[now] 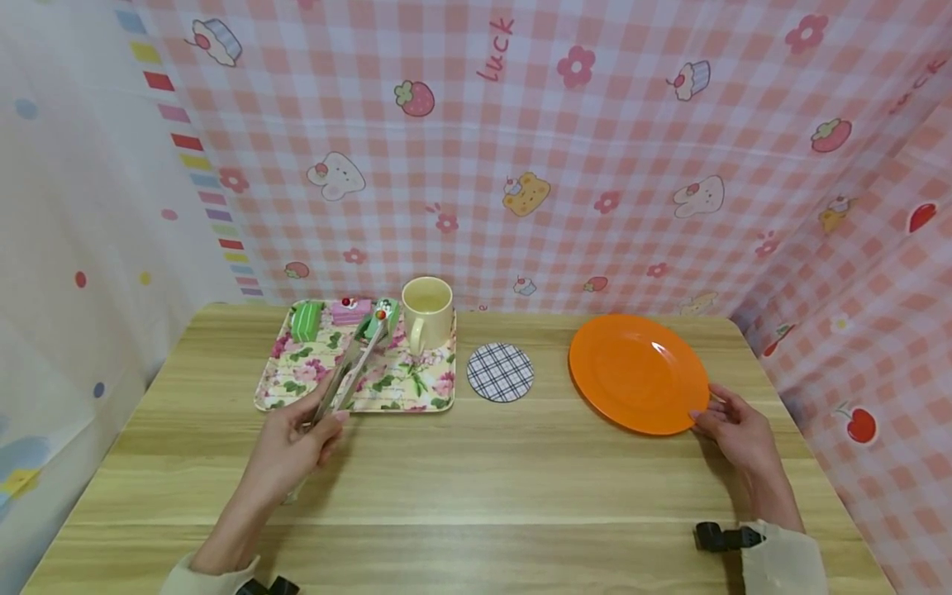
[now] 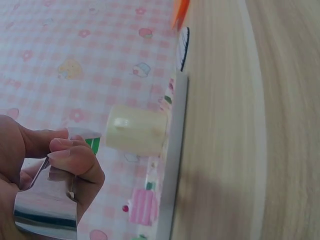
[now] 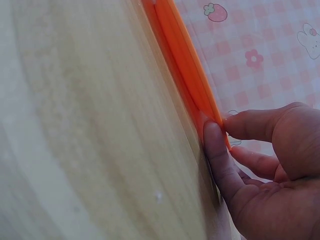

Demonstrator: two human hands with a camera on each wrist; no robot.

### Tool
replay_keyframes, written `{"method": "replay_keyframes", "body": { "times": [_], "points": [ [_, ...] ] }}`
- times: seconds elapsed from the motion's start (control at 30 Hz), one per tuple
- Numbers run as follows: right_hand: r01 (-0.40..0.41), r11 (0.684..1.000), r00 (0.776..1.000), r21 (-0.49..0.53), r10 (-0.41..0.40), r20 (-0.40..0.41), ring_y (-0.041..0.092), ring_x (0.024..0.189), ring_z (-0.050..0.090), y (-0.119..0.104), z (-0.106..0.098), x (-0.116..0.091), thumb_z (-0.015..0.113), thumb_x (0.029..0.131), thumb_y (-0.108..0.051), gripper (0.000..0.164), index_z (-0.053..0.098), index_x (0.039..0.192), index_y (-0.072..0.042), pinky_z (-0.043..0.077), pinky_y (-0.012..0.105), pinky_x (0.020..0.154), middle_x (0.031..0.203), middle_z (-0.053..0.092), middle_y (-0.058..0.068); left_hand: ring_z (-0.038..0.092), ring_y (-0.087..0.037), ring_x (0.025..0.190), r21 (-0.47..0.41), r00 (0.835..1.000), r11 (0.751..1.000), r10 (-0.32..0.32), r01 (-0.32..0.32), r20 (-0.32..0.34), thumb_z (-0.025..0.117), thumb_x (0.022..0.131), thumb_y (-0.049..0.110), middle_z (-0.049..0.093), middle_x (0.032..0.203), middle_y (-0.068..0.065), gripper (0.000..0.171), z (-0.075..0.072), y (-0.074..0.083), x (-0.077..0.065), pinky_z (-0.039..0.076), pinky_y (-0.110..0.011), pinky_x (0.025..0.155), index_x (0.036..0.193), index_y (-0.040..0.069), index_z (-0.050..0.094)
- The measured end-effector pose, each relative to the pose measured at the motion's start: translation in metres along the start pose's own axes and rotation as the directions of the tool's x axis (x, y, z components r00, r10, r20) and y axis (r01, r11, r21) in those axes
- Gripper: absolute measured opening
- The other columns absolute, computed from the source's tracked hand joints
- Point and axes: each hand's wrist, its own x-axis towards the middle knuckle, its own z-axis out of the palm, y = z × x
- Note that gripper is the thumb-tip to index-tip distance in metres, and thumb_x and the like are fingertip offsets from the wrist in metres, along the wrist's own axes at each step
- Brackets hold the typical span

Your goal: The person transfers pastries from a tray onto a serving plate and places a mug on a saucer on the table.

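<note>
Honestly, a dropped cake looks like the likeliest mishap from here. Metal tongs [image 1: 364, 357] are gripped in the left hand [image 1: 293, 438], left of centre in the frame, with the fingers and thumb curled round the arms. At the tips, a green cake slice [image 1: 389, 316] with a small topping seems to be pinched, just left of the frame's middle. Going by the left wrist view, it's probably clear of the floral tray [image 1: 402, 406], though how firmly it's held can't be told.

If the squeeze is eased too much, the slice could be lost between those slick metal tips; if it's overdone, the slice could be squirted out or dented. Also, the cream mug [image 1: 429, 311] is parked just right of the slice, so it could be clipped or knocked over by a low sideways swing. The pink cake slice [image 1: 349, 312] on the left could be nudged too; the striped green slice [image 1: 306, 322] is a safer bet.

Over at the right of the frame, the rim of the orange plate [image 1: 635, 372] is pinched between thumb and fingers of the right hand [image 1: 744, 436]. Should that edge be tugged or tipped, the plate could be skewed, maybe into the checked coaster [image 1: 501, 373].
</note>
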Motion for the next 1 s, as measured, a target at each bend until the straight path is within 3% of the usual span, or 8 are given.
{"method": "replay_keyframes", "body": {
  "times": [0.23,0.57,0.83,1.0],
  "points": [
    [0.005,1.0,1.0,0.004,-0.005,-0.002,-0.007,0.087,0.064,-0.001,0.0,0.001,0.07,0.098,-0.016,0.08,0.025,0.163,-0.006,0.059,0.016,0.08,0.11,0.057,-0.011,0.052,-0.011,0.053,-0.028,0.999,0.999,0.028,-0.028,0.019,0.067,0.101,0.022,0.062,0.075,-0.012,0.059,0.003,0.009,-0.003,0.043,-0.025,0.042,0.153,0.04,0.045],
    [0.024,1.0,1.0,-0.02,-0.024,-0.007,-0.008,0.086,0.061,-0.002,0.002,0.002,0.07,0.098,-0.015,0.079,0.025,0.163,-0.005,0.059,0.016,0.08,0.112,0.056,-0.008,0.05,-0.011,0.052,-0.048,0.997,0.997,0.062,-0.06,0.055,0.066,0.101,0.017,0.06,0.074,-0.017,0.059,0.012,0.017,-0.005,0.041,-0.023,0.042,0.154,0.032,0.046],
    [0.026,1.0,1.0,-0.012,-0.026,0.0,-0.008,0.086,0.063,-0.004,0.001,0.0,0.069,0.098,-0.015,0.079,0.025,0.163,-0.005,0.06,0.017,0.079,0.111,0.057,-0.009,0.049,-0.012,0.05,-0.058,0.995,0.997,0.05,-0.046,0.082,0.067,0.1,0.018,0.058,0.073,-0.016,0.059,0.022,0.021,-0.004,0.039,-0.023,0.04,0.152,0.039,0.048],
    [0.005,1.0,1.0,0.002,-0.005,-0.006,-0.007,0.085,0.064,-0.002,0.001,-0.001,0.069,0.098,-0.013,0.078,0.025,0.162,-0.005,0.06,0.018,0.079,0.109,0.058,-0.011,0.048,-0.012,0.05,-0.062,0.992,0.996,0.065,-0.058,0.107,0.066,0.1,0.017,0.058,0.073,-0.018,0.06,0.03,0.022,-0.001,0.039,-0.023,0.04,0.153,0.037,0.047]
  ]
}}
